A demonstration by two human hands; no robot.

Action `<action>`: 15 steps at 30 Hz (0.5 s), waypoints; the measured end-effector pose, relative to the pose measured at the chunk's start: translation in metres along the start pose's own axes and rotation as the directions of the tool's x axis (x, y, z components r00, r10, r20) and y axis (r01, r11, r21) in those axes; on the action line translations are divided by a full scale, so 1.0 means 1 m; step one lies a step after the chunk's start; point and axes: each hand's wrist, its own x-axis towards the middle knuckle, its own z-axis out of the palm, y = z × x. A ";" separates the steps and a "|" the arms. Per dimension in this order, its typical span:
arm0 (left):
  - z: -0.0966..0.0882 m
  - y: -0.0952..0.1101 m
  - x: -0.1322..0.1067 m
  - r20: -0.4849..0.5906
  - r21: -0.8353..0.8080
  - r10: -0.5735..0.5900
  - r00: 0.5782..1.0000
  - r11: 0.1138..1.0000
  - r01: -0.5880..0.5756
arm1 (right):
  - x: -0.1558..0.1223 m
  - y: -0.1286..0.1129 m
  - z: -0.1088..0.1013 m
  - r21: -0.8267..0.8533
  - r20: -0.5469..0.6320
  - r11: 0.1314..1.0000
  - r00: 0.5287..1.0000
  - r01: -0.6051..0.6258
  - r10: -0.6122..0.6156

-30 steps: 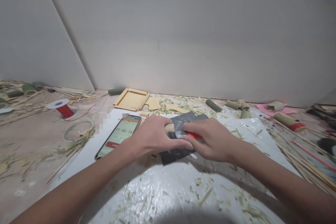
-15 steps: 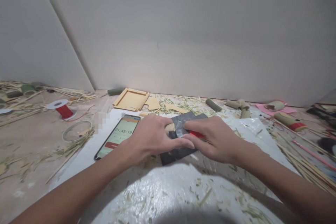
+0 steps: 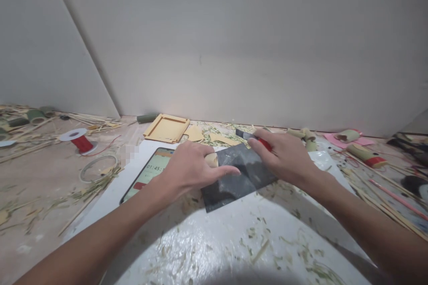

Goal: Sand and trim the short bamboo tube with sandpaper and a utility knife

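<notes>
My left hand (image 3: 192, 165) is wrapped round a short pale bamboo tube (image 3: 211, 160), its cut end facing right and its thumb stretched over a dark grey sheet (image 3: 230, 189). That sheet, which looks like sandpaper, lies flat at a slant under both hands. In my right hand (image 3: 284, 153) is a red utility knife (image 3: 265, 143), its dark blade pointing up and left, beyond the sheet's far edge. The blade is apart from the tube. My fingers hide most of the knife's handle and the tube's left part.
A phone (image 3: 147, 178) showing a timer lies left on the white sheet (image 3: 187, 240), which is strewn with shavings. Beyond are a yellow card tray (image 3: 167, 128) and bamboo pieces (image 3: 366, 155). A red thread spool (image 3: 81, 141) and tape roll (image 3: 98, 168) stand left. A wall closes the back.
My right hand has moved right and away from the tube with the knife, baring its blade and more of the dark sheet. My left hand has stayed nearly in place on the tube.
</notes>
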 end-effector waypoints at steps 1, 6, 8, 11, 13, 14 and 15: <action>0.000 -0.001 0.000 0.009 -0.010 -0.003 1.000 1.000 0.003 | 0.000 0.001 -0.001 0.044 0.019 0.999 0.999 0.028 -0.029; -0.001 -0.003 0.001 0.081 -0.046 0.003 0.997 0.999 0.001 | -0.008 -0.012 -0.002 0.187 0.177 0.947 0.939 0.263 -0.296; -0.001 -0.003 0.000 0.116 -0.071 0.013 0.993 0.997 -0.005 | -0.012 -0.018 0.000 0.170 0.224 0.940 0.917 0.296 -0.329; 0.000 -0.002 0.000 0.125 -0.070 0.032 0.992 0.997 -0.024 | -0.015 -0.022 0.002 0.145 0.256 0.941 0.907 0.306 -0.335; 0.001 -0.001 -0.001 0.122 -0.063 0.052 0.991 0.997 -0.044 | -0.016 -0.023 0.004 0.140 0.257 0.936 0.901 0.323 -0.349; 0.002 -0.001 -0.001 0.121 -0.060 0.061 0.991 0.997 -0.054 | -0.017 -0.023 0.004 0.138 0.256 0.933 0.898 0.332 -0.357; 0.002 -0.001 -0.001 0.120 -0.057 0.067 0.991 0.996 -0.061 | -0.017 -0.023 0.004 0.136 0.254 0.931 0.896 0.339 -0.363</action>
